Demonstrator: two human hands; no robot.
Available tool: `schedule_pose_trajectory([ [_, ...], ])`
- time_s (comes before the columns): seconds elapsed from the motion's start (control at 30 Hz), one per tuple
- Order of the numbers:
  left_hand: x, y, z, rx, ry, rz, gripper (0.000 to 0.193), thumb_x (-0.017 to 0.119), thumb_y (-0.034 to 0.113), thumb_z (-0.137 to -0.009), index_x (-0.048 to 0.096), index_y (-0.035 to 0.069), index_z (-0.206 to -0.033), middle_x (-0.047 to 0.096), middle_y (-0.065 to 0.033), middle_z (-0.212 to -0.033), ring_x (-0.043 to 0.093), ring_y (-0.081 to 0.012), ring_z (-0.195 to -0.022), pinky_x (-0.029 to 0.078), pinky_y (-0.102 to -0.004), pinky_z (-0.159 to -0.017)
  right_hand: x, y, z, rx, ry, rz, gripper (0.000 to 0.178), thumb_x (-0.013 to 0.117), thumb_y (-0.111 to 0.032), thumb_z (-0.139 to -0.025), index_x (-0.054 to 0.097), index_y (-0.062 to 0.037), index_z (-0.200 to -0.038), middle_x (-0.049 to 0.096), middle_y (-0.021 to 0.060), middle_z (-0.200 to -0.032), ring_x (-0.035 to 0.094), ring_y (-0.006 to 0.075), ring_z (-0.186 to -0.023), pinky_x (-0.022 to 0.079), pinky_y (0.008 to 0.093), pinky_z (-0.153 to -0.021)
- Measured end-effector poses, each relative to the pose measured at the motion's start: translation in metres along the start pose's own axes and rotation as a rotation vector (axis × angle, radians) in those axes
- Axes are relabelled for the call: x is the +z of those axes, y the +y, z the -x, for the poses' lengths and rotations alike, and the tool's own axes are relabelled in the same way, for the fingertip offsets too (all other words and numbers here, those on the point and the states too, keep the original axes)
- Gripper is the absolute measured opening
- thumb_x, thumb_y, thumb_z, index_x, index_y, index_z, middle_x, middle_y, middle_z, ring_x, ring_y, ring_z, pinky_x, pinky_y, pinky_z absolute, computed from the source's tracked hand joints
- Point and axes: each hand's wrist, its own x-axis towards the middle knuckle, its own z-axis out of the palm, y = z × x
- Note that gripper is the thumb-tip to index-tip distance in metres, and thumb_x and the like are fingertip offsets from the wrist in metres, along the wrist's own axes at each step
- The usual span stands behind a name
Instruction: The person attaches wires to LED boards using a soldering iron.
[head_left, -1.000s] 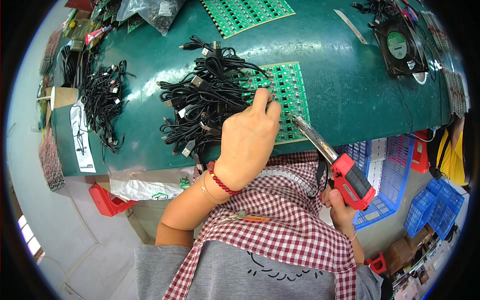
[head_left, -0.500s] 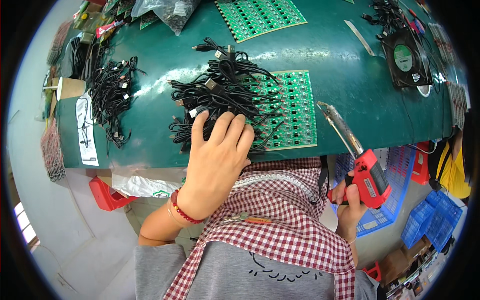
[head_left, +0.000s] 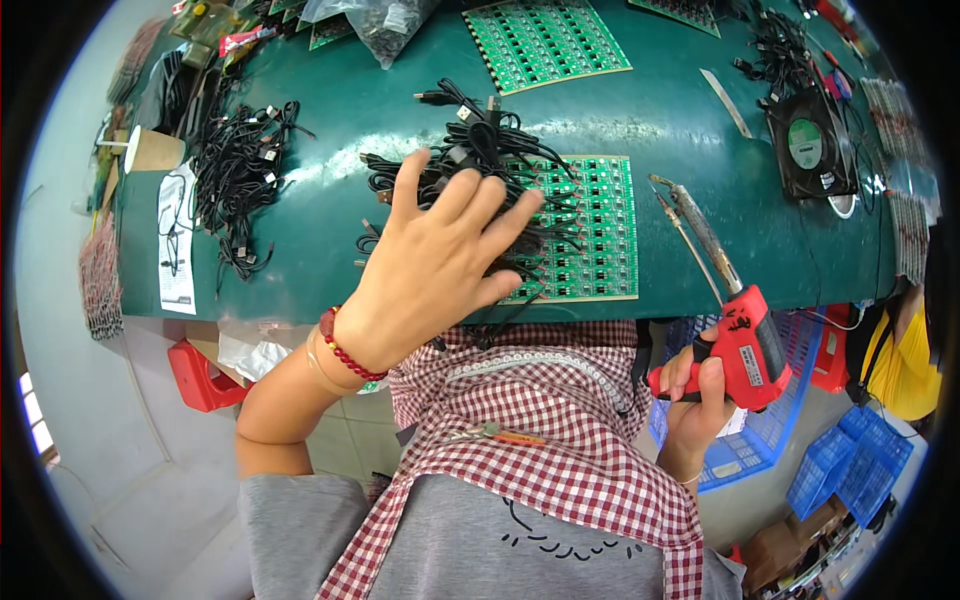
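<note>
My left hand lies over a heap of black USB cables, fingers spread and thumb apart, touching or just above them. It hides part of the heap. Under the cables, a green circuit board with rows of small parts lies at the table's near edge; thin wire ends reach onto it. To the right, my right hand is wrapped round the handle of a red and black soldering gun. Its metal tip points up and left, beside the board's right edge and apart from it.
A second pile of black cables lies at the left, near a paper cup. Another circuit board and a plastic bag are at the back. A black fan stands at the right; blue crates are below.
My left hand has spread its fingers and shifted slightly, with some cables now hanging over the near edge. The right hand with the soldering gun has barely moved. The whole view has shifted a little.
</note>
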Motion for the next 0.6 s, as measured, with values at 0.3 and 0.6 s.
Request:
schedule_pose_trajectory([
  [0.3,0.020,-0.003,0.022,0.080,0.224,0.129,0.037,0.072,0.033,-0.068,0.066,0.012,-0.097,0.057,0.0010,-0.093,0.056,-0.0175,-0.093,0.035,-0.0468,-0.095,0.019,-0.002,-0.011,0.036,0.006,-0.004,0.030,0.048,-0.023,-0.096,0.045,0.0011,-0.113,0.046,0.0047,-0.059,0.041,0.0100,-0.046,0.037,0.0256,-0.046],
  [0.6,-0.007,-0.010,-0.005,0.073,0.000,0.139,0.041,0.076,0.032,-0.066,0.065,0.011,-0.101,0.050,-0.0026,-0.090,0.050,-0.0192,-0.094,0.034,-0.0423,-0.092,0.028,-0.004,-0.019,0.040,0.002,-0.006,0.030,0.049,-0.024,-0.096,0.045,0.0014,-0.112,0.046,0.0044,-0.058,0.042,0.0096,-0.045,0.039,0.0252,-0.046],
])
